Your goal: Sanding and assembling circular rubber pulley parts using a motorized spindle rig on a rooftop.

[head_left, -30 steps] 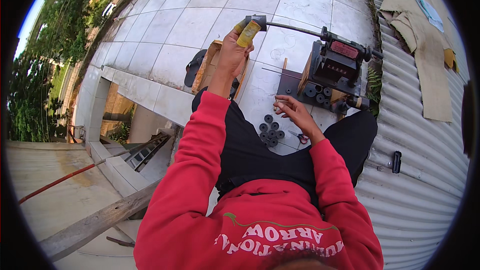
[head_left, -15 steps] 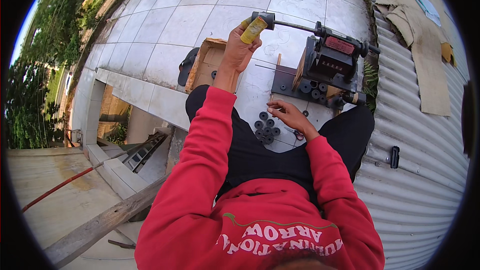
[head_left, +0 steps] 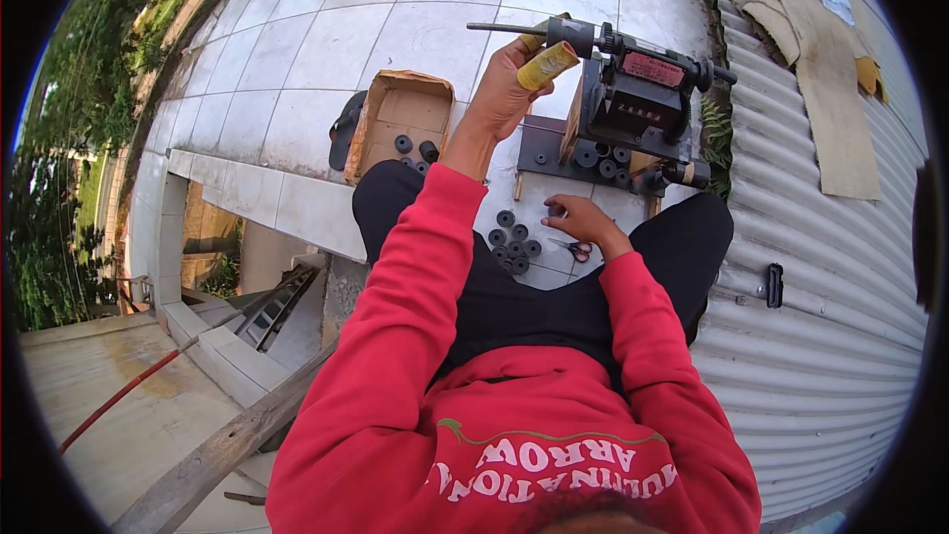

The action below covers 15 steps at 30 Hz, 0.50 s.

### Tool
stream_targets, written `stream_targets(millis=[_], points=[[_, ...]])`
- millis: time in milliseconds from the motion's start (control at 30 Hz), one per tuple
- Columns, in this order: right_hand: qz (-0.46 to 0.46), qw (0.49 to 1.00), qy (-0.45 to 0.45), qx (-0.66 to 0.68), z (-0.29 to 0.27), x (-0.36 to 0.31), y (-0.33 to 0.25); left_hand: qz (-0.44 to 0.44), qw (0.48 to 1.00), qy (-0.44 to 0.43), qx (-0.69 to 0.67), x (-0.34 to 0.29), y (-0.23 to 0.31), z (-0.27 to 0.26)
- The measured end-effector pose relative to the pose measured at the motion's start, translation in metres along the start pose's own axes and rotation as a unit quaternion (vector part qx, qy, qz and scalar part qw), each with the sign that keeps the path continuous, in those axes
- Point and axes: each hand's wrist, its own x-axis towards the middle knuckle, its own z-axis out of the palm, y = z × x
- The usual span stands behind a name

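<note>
My left hand (head_left: 509, 84), with yellow tape wrapped round some fingers, grips a black cylindrical spool (head_left: 571, 38). The spool sits around the threaded metal shaft (head_left: 497, 28), close to the gear end of a black winding machine (head_left: 647, 89) with a counter on its front. Low over the floor tiles, my right hand (head_left: 588, 220) has its fingers curled together; a small dark piece shows at the fingertips, too small to name. Left of it lies a cluster of black spools (head_left: 514, 243), and just below it a pair of scissors (head_left: 579, 251).
A cardboard box (head_left: 364, 129) holding several black spools stands left, beside a dark cap (head_left: 342, 129). More spools (head_left: 606, 168) lie under the machine on its dark base board (head_left: 535, 143). Corrugated roofing (head_left: 791, 366) runs along the right; a tiled ledge (head_left: 287, 208) drops off at left.
My left hand has slid the spool rightward along the shaft, up against the machine's gear end. My right hand's fingers have gone from stretched out to curled. The view has shifted slightly.
</note>
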Motion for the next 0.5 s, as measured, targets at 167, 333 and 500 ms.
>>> stream_targets(millis=[167, 333, 500], points=[[0.054, 0.989, 0.139, -0.008, -0.013, 0.007, 0.012, 0.01, 0.999, 0.024, 0.024, -0.005, -0.004, -0.001], [0.034, 0.995, 0.092, 0.001, -0.002, 0.009, 0.019, 0.0, 1.0, 0.024, 0.02, -0.005, -0.008, 0.0], [0.077, 0.982, 0.138, -0.106, -0.006, 0.02, 0.049, -0.012, 0.998, -0.008, 0.061, -0.032, -0.004, -0.018]])
